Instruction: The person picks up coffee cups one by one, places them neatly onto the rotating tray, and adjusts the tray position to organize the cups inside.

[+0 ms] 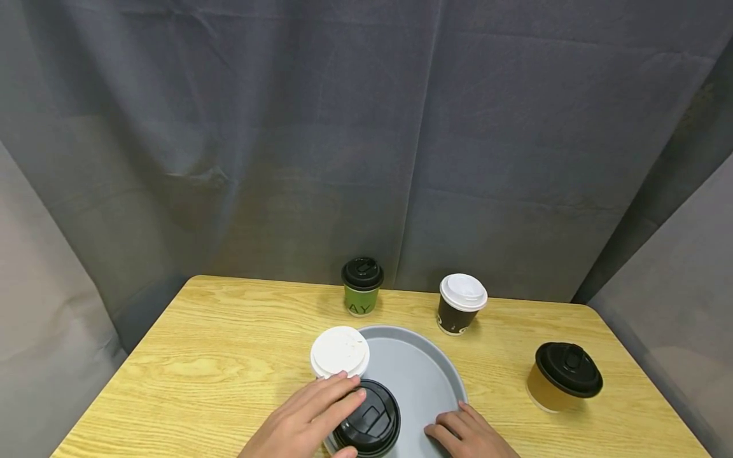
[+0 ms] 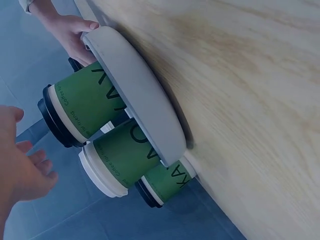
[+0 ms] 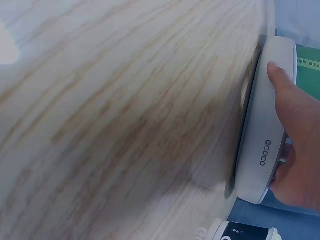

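A round grey tray (image 1: 426,366) lies on the table with two green paper cups on it. The nearer cup (image 2: 90,102) has a black lid (image 1: 375,423); the other cup (image 2: 127,155) has a white lid (image 1: 340,351). Beside the black lid is my left hand (image 1: 309,416), its fingers loosely bent. The left wrist view shows a gap between this hand and the cups. My right hand (image 1: 472,436) grips the tray's right rim, with the thumb (image 3: 281,75) on the outer wall and the other fingers over the edge, partly hidden.
Behind the tray stands a small green cup (image 1: 361,300) with a black lid. A dark cup (image 1: 455,317) with a white lid is at the back right, and a tan cup (image 1: 546,389) with a black lid is farther right. Grey cloth (image 1: 321,159) hangs behind the wooden table (image 1: 229,343).
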`<state>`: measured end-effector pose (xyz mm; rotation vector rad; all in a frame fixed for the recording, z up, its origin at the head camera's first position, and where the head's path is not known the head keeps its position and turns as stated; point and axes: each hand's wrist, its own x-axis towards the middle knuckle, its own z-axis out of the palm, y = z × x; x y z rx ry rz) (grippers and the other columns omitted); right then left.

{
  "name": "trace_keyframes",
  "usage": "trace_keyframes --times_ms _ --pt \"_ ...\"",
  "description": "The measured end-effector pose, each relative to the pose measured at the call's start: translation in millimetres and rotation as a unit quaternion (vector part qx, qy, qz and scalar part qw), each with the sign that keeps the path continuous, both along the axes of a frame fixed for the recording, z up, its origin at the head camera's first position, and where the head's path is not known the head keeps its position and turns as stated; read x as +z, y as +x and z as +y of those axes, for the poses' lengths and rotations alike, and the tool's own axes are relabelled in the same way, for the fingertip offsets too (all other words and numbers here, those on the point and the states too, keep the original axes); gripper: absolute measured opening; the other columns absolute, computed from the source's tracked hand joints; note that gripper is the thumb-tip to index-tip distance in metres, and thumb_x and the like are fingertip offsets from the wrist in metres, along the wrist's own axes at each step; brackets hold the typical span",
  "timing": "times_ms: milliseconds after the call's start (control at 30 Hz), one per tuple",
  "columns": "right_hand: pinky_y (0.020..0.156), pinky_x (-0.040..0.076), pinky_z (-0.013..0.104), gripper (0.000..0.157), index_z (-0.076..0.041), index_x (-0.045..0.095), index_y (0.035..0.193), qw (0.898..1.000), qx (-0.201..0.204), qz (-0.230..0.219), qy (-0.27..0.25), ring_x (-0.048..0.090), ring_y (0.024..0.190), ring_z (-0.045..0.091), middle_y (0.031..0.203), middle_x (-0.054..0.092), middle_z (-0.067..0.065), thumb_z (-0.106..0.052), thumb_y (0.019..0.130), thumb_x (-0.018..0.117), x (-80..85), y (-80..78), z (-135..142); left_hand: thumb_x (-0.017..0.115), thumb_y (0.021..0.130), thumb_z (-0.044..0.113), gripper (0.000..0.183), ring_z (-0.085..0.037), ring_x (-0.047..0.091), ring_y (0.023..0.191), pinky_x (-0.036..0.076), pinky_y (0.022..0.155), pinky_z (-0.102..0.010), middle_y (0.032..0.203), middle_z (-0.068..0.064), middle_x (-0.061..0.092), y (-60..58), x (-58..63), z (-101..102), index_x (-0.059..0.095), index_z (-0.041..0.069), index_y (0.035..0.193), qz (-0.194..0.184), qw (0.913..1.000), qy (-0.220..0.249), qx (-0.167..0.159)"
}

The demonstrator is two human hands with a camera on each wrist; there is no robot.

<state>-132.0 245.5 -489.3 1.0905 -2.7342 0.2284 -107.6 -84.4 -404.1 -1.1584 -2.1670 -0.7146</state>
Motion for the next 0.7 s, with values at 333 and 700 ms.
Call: trace_keyframes --times_ms 333,700 --pt "0.085 0.052 0.059 0.055 -0.023 0.069 0.104 0.999 0.004 0.030 -0.010 0.057 0.091 0.008 0.098 0.056 -0.015 -0.073 0.084 0.060 -4.3 -0.1 -0.1 0.066 0.096 0.042 0.055 -0.016 0.046 0.135 0.045 0.104 -0.034 0.145 0.000 0.051 -3.3 9.0 5.7 0.055 0.015 0.142 -0.028 0.9974 -0.059 -0.029" --pt "0.083 0.053 0.058 0.053 -0.024 0.069 0.104 0.998 0.013 0.054 -0.013 0.057 0.090 0.007 0.098 0.056 -0.015 -0.072 0.084 0.061 -6.8 -0.9 -0.4 0.055 0.100 0.048 0.057 -0.016 0.045 0.135 0.048 0.100 -0.042 0.147 0.000 0.050 -7.3 8.9 8.5 0.050 0.013 0.145 -0.018 0.9939 -0.104 -0.029"
